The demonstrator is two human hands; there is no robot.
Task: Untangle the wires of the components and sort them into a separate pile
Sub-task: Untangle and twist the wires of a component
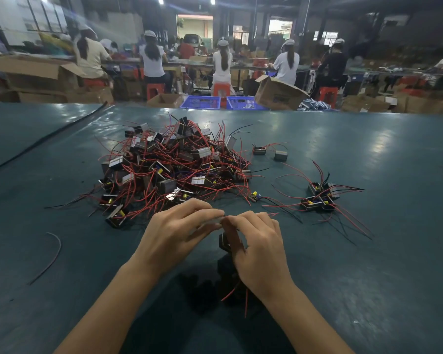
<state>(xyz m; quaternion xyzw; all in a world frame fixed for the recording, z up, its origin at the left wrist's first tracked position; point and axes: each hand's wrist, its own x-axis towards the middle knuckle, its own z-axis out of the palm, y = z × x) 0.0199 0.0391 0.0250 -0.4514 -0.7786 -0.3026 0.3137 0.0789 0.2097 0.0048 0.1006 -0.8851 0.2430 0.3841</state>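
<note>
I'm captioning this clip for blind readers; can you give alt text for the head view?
A left hand and a right hand together pinch one dark component with red wires over a teal table. Beyond them lies a large tangled pile of such parts; a small separate pile sits to the right.

Component (223,241) mostly hidden behind right hand (258,247) — pinched piece (216,221) blurred.

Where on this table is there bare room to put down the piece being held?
Bare table lies right of the small pile and beyond it, and at left between the loose wire and the left hand. Crowded: the big tangle ahead, and the strip between it and the small pile, crossed by stray wires.
</note>
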